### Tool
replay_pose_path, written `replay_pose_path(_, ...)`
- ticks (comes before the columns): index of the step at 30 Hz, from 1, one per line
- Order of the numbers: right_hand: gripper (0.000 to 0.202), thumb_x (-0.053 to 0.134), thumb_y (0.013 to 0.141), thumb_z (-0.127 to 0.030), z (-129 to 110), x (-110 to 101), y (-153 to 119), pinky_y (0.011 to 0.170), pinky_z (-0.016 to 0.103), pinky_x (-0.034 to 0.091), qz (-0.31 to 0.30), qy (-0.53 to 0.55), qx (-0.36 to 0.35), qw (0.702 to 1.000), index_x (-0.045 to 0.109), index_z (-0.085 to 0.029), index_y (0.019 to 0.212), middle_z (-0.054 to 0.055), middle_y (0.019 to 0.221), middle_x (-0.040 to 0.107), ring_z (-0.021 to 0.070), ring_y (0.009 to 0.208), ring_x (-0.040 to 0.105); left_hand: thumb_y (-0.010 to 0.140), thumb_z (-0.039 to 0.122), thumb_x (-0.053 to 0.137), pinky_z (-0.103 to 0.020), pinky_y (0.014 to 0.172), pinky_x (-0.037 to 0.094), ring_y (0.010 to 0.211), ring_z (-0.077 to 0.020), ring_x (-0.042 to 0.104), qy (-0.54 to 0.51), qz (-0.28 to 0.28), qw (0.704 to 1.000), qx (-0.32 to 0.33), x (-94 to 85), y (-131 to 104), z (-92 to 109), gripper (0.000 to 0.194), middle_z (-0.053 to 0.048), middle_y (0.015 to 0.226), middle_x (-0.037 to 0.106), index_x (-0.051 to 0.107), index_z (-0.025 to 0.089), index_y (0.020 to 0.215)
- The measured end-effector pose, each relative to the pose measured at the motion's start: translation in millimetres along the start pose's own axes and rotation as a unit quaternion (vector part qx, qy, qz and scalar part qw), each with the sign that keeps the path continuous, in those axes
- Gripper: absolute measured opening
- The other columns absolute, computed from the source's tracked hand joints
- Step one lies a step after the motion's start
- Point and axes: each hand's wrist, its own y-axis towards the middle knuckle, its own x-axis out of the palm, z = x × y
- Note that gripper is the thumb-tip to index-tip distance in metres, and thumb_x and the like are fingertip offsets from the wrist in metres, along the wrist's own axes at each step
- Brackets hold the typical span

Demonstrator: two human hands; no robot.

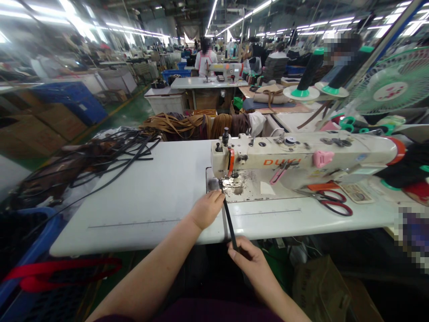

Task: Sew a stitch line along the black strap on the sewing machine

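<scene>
A narrow black strap (229,219) runs from the needle area of a white sewing machine (261,156) toward my body, over the table's front edge. My right hand (246,256) pinches the strap just off that edge, thumb on top. Close to the presser foot, my left hand (208,208) rests on the white table (157,192), its fingers bent together at the strap's far end. Whether those fingertips grip the strap or press it down is hard to make out. The strap's end under the foot is hidden.
Red-handled scissors (335,203) lie right of the machine. Black straps (134,152) are heaped at the table's left end, above a blue basket (30,241). Brown straps (187,123) hang behind. Thread cones (310,74) and a green fan (390,87) stand at right. A person (205,60) sits further back.
</scene>
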Motion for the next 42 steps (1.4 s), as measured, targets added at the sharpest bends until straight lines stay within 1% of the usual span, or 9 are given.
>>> replay_pose_path(9, 0.048, 0.073, 0.084, -0.067, -1, 5, 4, 0.071, 0.029, 0.043, 0.022, 0.008, 0.036, 0.999, 0.069, -0.019, 0.084, 0.000, 0.074, 0.056, 0.0189, 0.074, 0.051, 0.105, 0.016, 0.042, -0.044, 0.108, 0.055, 0.118, -0.0255, 0.066, -0.012, -0.012, 1.000, -0.003, -2.4, 0, 0, 0.025, -0.016, 0.121, 0.069, 0.065, 0.014, 0.116)
replay_pose_path(17, 0.035, 0.053, 0.100, -0.049, -6, 2, 2, 0.062, 0.030, 0.043, -0.023, -0.151, 0.038, 0.988, 0.067, -0.021, 0.084, 0.000, 0.064, 0.060, 0.0196, 0.058, 0.057, 0.105, 0.018, 0.043, -0.042, 0.109, 0.055, 0.118, -0.0262, 0.067, 0.000, -0.011, 1.000, 0.001, -0.6, -1, -1, 0.024, -0.016, 0.121, 0.068, 0.063, 0.013, 0.117)
replay_pose_path(21, 0.012, 0.057, 0.096, -0.029, -2, -1, -2, 0.072, 0.032, 0.046, -0.028, -0.276, 0.040, 0.960, 0.065, -0.021, 0.098, 0.008, 0.085, 0.073, 0.0252, 0.076, 0.069, 0.106, 0.020, 0.043, -0.043, 0.110, 0.054, 0.120, -0.0256, 0.065, -0.008, -0.016, 1.000, -0.010, 0.2, -1, -1, 0.023, -0.015, 0.122, 0.067, 0.062, 0.014, 0.117)
replay_pose_path(25, 0.013, 0.059, 0.095, -0.026, 3, -4, -4, 0.070, 0.034, 0.044, -0.055, -0.366, 0.064, 0.927, 0.065, -0.017, 0.102, 0.014, 0.087, 0.074, 0.0281, 0.077, 0.070, 0.105, 0.020, 0.044, -0.042, 0.110, 0.053, 0.121, -0.0259, 0.065, -0.014, -0.020, 1.000, -0.013, -0.8, 0, -1, 0.021, -0.016, 0.123, 0.066, 0.062, 0.015, 0.114)
replay_pose_path(28, 0.023, 0.053, 0.100, -0.036, 2, -3, -4, 0.066, 0.032, 0.043, -0.089, -0.305, 0.047, 0.947, 0.065, -0.020, 0.089, 0.008, 0.075, 0.069, 0.0241, 0.069, 0.066, 0.105, 0.019, 0.044, -0.042, 0.110, 0.053, 0.120, -0.0258, 0.065, -0.016, -0.021, 0.999, -0.019, -0.8, 0, -1, 0.021, -0.015, 0.122, 0.067, 0.062, 0.015, 0.114)
replay_pose_path(31, 0.050, 0.043, 0.105, -0.058, -7, 0, -4, 0.059, 0.029, 0.042, -0.138, -0.132, 0.056, 0.980, 0.067, -0.021, 0.082, 0.000, 0.060, 0.059, 0.0178, 0.056, 0.056, 0.105, 0.019, 0.043, -0.044, 0.112, 0.052, 0.123, -0.0255, 0.064, -0.026, -0.024, 0.999, -0.025, 0.1, -1, -1, 0.022, -0.015, 0.124, 0.067, 0.061, 0.015, 0.118)
replay_pose_path(34, 0.065, 0.043, 0.102, -0.071, -18, -1, -4, 0.073, 0.032, 0.049, -0.151, -0.020, 0.043, 0.987, 0.071, -0.019, 0.076, 0.003, 0.066, 0.065, 0.0205, 0.070, 0.063, 0.105, 0.019, 0.044, -0.044, 0.112, 0.052, 0.124, -0.0255, 0.064, -0.038, -0.023, 0.999, -0.031, 1.0, -2, -1, 0.024, -0.015, 0.126, 0.067, 0.060, 0.016, 0.122)
replay_pose_path(37, 0.065, 0.045, 0.102, -0.071, -23, -4, -4, 0.092, 0.038, 0.048, -0.143, -0.001, 0.020, 0.990, 0.072, -0.020, 0.072, 0.008, 0.084, 0.073, 0.0266, 0.093, 0.069, 0.105, 0.019, 0.045, -0.044, 0.111, 0.054, 0.123, -0.0253, 0.064, -0.042, -0.022, 0.998, -0.033, 1.0, -2, -1, 0.024, -0.015, 0.125, 0.067, 0.060, 0.016, 0.123)
replay_pose_path(42, 0.066, 0.043, 0.102, -0.072, -16, -6, -5, 0.087, 0.036, 0.046, -0.145, -0.038, 0.022, 0.988, 0.071, -0.021, 0.071, 0.005, 0.081, 0.070, 0.0243, 0.087, 0.066, 0.104, 0.018, 0.044, -0.044, 0.111, 0.054, 0.123, -0.0256, 0.065, -0.038, -0.026, 0.999, -0.025, 1.1, -2, -2, 0.022, -0.014, 0.122, 0.068, 0.061, 0.016, 0.118)
